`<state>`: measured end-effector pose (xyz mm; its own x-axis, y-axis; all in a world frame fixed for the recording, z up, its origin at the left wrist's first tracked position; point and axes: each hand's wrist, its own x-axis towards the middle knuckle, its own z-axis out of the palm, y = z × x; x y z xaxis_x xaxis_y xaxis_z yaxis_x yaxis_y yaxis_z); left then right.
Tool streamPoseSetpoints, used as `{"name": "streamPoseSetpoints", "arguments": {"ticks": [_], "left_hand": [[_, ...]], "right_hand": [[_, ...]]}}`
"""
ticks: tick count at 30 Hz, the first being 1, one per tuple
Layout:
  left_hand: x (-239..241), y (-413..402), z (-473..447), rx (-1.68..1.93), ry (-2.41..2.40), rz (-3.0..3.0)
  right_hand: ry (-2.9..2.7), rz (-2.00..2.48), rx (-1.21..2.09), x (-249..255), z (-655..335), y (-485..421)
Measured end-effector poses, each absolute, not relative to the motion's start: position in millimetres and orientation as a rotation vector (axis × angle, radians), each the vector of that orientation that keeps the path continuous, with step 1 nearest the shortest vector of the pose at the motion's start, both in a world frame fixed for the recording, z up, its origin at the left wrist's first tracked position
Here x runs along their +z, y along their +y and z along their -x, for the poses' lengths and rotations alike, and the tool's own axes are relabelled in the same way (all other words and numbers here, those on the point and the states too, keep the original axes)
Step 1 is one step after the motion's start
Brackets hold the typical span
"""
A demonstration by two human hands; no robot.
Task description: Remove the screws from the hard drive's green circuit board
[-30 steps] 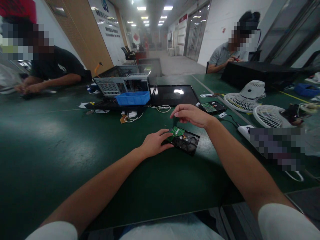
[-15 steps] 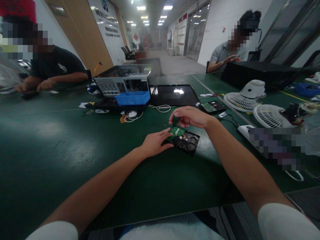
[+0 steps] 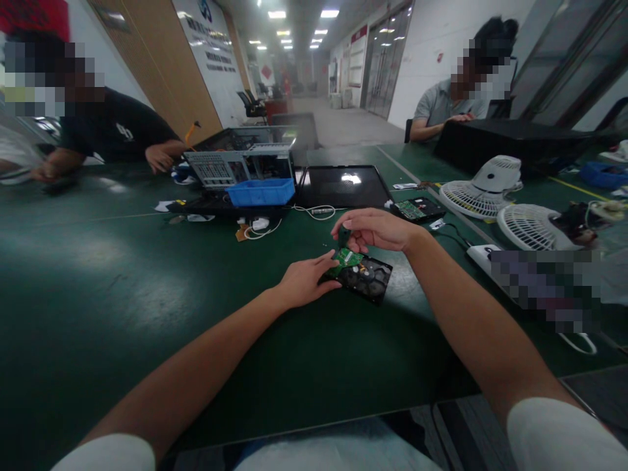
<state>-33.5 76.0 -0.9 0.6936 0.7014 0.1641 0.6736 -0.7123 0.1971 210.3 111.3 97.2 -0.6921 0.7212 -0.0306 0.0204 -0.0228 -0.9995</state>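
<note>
A hard drive (image 3: 371, 280) lies on the green table in front of me, its underside up, with a green circuit board (image 3: 348, 257) at its far left end. My left hand (image 3: 305, 280) grips that left end between thumb and fingers. Above the board, my right hand (image 3: 375, 229) is closed around the dark handle of a screwdriver (image 3: 344, 237), held upright with its lower end over the board. The tip is too small to make out. Tiny bits, perhaps screws, lie just beyond the drive.
A blue bin (image 3: 261, 192) stands before an opened computer case (image 3: 216, 169). Behind my right hand are a black panel (image 3: 343, 187) and another drive (image 3: 418, 209). White fan parts (image 3: 478, 193) and a power strip (image 3: 495, 271) lie right. Two people sit across the table.
My hands and the drive stay almost in place; the screwdriver handle looks slightly turned or shifted. The person at the left has moved one hand rightward, toward the computer case.
</note>
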Motion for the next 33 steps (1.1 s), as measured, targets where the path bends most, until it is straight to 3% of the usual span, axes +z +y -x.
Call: {"name": "streamPoseSetpoints", "arguments": {"ticks": [9,33], "left_hand": [[0,74,35,0.381,1.116,-2.777],[-11,78,37,0.558,1.056,-2.767]], "right_hand": [[-1.755,0.864,1.497,99,-212,113],[-1.809,0.858,1.546,103,-213,110]]}}
